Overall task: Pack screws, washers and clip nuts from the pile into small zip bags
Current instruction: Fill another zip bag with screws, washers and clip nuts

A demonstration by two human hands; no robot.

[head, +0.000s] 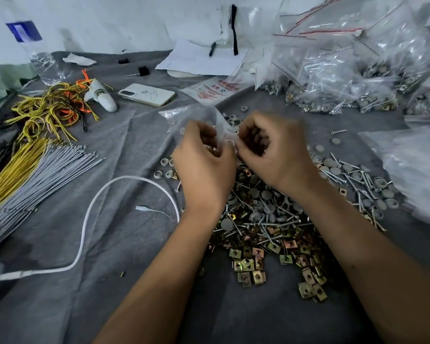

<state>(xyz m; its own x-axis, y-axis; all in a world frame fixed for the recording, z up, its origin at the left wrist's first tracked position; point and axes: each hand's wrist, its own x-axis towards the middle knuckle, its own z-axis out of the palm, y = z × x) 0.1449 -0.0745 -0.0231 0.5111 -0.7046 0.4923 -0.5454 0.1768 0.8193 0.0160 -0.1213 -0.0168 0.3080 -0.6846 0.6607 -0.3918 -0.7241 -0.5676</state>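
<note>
Both hands, left hand [204,160] and right hand [276,155], grip a small clear zip bag [196,120] with curled fingers, just above the hardware pile [271,219] on the desk [134,294]. Recommendation: keep the bag mouth spread and upright so parts drop in. A white cable [90,214] lies left; filled bags [358,78] crowd the right.

Landmark: hardware pile [266,219]. Left of it, bare grey cloth [124,145], crossed only by white cable [90,214] w/ small clear tie [147,209] beside. Farther left, cable ties [35,175] & wire bundles [47,108] block. Behind pile: phone [147,94], filled zip bags [345,78] stacked. Right: flat bag stack [412,167]. Near side of pile: open cloth.
</note>
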